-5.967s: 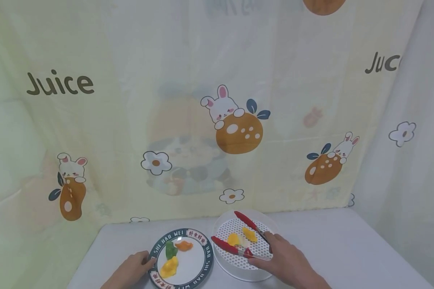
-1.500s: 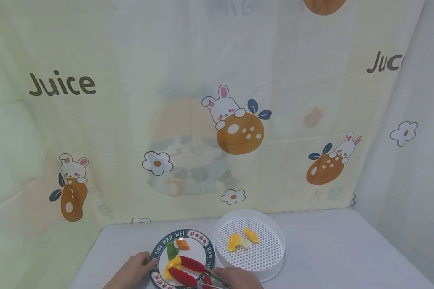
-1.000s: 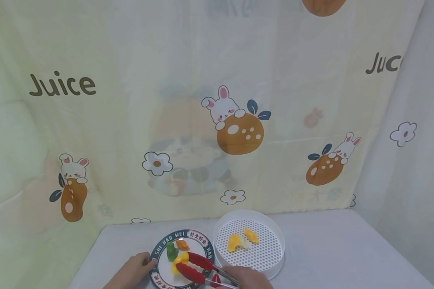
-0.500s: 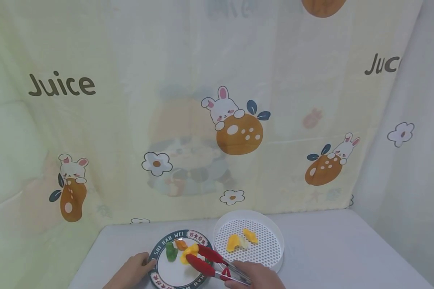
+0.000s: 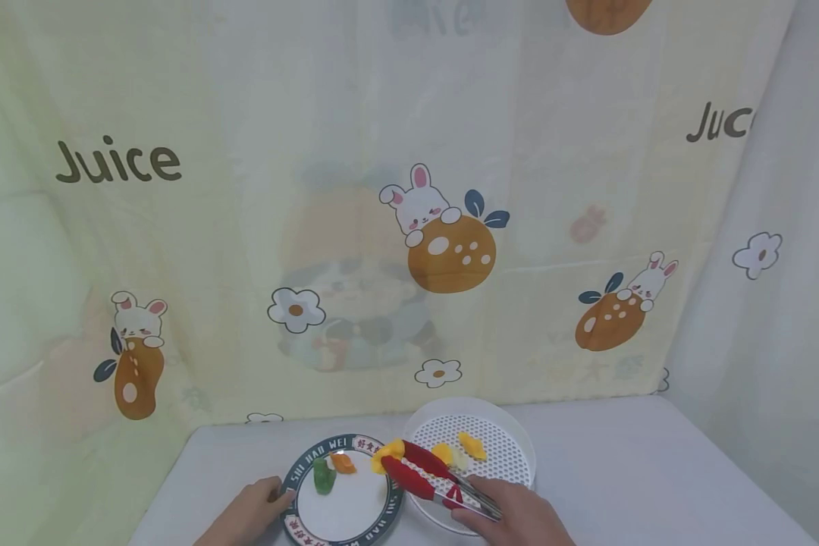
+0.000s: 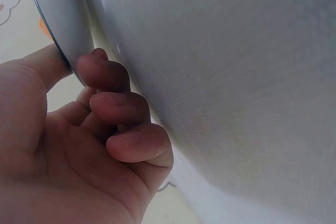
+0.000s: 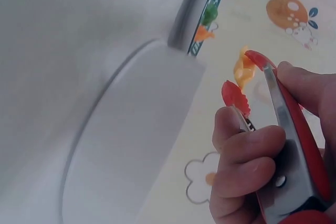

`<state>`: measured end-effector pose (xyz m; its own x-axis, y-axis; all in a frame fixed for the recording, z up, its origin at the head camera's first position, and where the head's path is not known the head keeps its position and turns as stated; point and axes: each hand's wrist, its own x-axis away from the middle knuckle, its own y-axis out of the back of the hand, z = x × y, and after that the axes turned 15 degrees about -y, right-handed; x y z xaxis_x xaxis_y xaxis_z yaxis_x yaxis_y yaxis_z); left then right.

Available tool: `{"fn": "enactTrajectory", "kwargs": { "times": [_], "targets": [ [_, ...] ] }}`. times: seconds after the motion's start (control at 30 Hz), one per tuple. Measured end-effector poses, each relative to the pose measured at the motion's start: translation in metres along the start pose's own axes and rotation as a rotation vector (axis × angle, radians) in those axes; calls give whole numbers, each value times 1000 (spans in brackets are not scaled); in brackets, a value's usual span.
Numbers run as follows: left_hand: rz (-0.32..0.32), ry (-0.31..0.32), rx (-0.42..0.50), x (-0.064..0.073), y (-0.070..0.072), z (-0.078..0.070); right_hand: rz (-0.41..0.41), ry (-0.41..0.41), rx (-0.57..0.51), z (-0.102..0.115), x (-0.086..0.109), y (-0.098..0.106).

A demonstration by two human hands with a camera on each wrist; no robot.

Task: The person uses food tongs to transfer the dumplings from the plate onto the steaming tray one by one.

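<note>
My right hand [image 5: 519,512] grips a pair of red-tipped metal tongs [image 5: 411,479]. A yellow dumpling-shaped piece [image 5: 386,456] is pinched at their tips, raised over the gap between the plate's right rim and the steamer tray. In the right wrist view the tongs [image 7: 289,145] lie in my curled fingers, and the yellow piece [image 7: 242,69] shows beyond them. My left hand [image 5: 252,509] pinches the left rim of a green-bordered white plate [image 5: 355,508]. On that plate lie a green piece [image 5: 324,479] and an orange piece [image 5: 343,463].
Right of the plate stands a round white perforated steamer tray [image 5: 512,455] with a low wall. It holds two yellow pieces, one of them [image 5: 473,446] at the back, and a whitish piece [image 5: 460,459]. A printed curtain [image 5: 355,227] hangs behind the table [image 5: 621,470].
The tongs came from over the steamer tray to the plate, took the yellow piece lying there, and lifted it up and rightward toward the tray. My left hand has stayed at the plate's rim.
</note>
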<state>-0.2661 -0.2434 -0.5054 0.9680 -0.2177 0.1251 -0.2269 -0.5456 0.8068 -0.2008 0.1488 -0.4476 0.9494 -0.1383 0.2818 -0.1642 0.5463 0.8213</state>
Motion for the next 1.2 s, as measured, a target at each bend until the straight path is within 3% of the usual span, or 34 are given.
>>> {"fn": "enactTrajectory", "kwargs": {
  "times": [0.27,0.6,0.87,1.2],
  "targets": [
    [-1,3,16,-1,1,2,-54,-65,17,-6,-8,14],
    [8,23,-2,-4,-1,5,-159,-14,63,-12,-24,30],
    [21,38,0,-3,-2,4,-110,-13,70,-15,-38,35],
    [10,36,5,1,0,0,-132,54,100,-15,-58,48]
  ]
}}
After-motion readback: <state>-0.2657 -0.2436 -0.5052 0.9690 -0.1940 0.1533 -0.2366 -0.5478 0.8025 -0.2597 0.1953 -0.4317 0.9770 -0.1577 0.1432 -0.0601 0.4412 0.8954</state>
